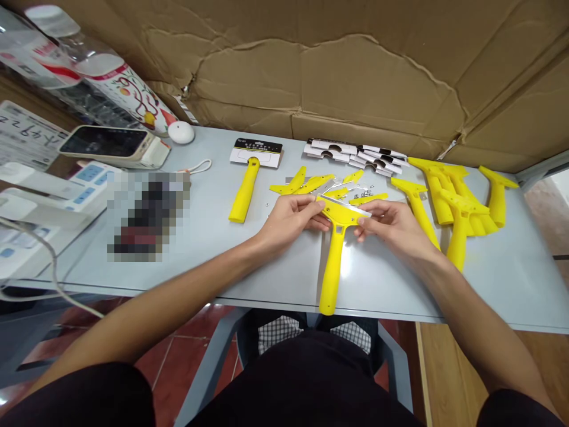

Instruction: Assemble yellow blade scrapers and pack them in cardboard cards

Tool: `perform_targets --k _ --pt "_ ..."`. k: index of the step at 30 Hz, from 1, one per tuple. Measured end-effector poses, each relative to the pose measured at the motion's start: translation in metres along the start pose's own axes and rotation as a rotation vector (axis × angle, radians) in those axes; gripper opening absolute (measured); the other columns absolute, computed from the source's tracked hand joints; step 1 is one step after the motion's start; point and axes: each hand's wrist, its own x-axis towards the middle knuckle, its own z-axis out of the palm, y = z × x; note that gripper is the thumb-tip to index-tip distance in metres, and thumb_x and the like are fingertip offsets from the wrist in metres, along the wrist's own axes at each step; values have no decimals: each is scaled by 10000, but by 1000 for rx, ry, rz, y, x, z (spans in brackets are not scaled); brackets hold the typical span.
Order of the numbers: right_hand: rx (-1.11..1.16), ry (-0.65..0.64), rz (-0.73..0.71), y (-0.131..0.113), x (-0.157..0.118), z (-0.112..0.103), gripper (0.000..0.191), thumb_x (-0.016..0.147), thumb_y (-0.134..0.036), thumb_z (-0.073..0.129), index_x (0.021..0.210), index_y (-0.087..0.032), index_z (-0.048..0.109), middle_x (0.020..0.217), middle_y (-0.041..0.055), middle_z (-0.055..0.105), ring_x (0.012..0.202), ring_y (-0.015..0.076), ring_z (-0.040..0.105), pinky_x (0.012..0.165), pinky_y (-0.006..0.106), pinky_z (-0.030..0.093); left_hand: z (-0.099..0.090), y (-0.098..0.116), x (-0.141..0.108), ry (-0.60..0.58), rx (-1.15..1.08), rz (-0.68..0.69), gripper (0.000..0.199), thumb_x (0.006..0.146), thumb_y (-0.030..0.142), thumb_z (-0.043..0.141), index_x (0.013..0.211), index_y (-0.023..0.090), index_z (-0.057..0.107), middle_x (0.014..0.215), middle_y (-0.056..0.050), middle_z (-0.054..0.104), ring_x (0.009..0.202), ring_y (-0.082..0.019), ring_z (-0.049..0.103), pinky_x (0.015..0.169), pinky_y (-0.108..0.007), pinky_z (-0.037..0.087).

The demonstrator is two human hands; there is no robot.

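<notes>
A yellow scraper (334, 255) with a thin metal blade (365, 212) along its wide head is held between my two hands, its handle pointing toward me over the table's front edge. My left hand (293, 218) pinches the head's left end with thumb and fingers. At the head's right end, my right hand (386, 224) grips with thumb and fingertips. Just beyond lie loose yellow head plates (291, 182), metal blades and several small screws (362, 194). A yellow handle with a black-and-white card (256, 155) lies to the left.
Several yellow scraper handles (460, 225) are piled at the right. Folded cards (351, 155) lie at the back against a cardboard wall (338, 77). At the left stand a phone (111, 144), bottles (118, 77), a white round object (181, 132) and a cable (53, 261).
</notes>
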Motion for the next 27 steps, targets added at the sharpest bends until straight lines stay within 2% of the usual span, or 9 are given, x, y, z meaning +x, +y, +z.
perform_targets --k 5,12,17,19,24,27 --pt "-34 -20 -14 -3 -2 1 492 809 -405 936 1174 -208 672 746 15 799 632 197 773 658 349 628 -1 1 -1 22 61 -6 180 936 303 766 858 144 797 839 -105 831 756 -195 803 818 -329 659" --pt "-75 -1 -34 -4 -3 0 359 825 -452 921 1029 -211 750 792 38 812 689 203 784 703 381 660 -1 1 -2 38 108 16 188 951 316 745 890 152 812 880 -116 837 788 -206 801 844 -349 647" --pt "-89 66 -54 -2 -1 -2 304 784 -472 949 851 -217 797 913 29 807 591 146 744 620 319 629 0 3 -4 16 177 27 183 945 321 749 917 160 831 807 -92 822 773 -211 790 835 -357 638" --pt "-78 62 -38 -2 -1 -2 295 772 -450 963 860 -220 799 925 25 804 592 149 750 608 311 628 0 4 -6 13 195 43 179 927 328 769 929 162 838 795 -84 819 757 -210 780 829 -361 636" --pt "-36 -21 -5 -7 -4 0 343 801 -444 947 986 -218 769 828 52 824 682 226 799 636 371 672 1 5 -7 45 199 80 173 948 297 740 932 151 832 823 -84 825 747 -192 768 813 -338 634" --pt "-80 -4 -29 -9 -6 1 349 777 -428 965 975 -210 780 787 55 826 652 222 792 665 390 681 1 3 -6 50 153 68 167 947 295 746 924 149 825 866 -88 831 736 -181 767 796 -325 638"
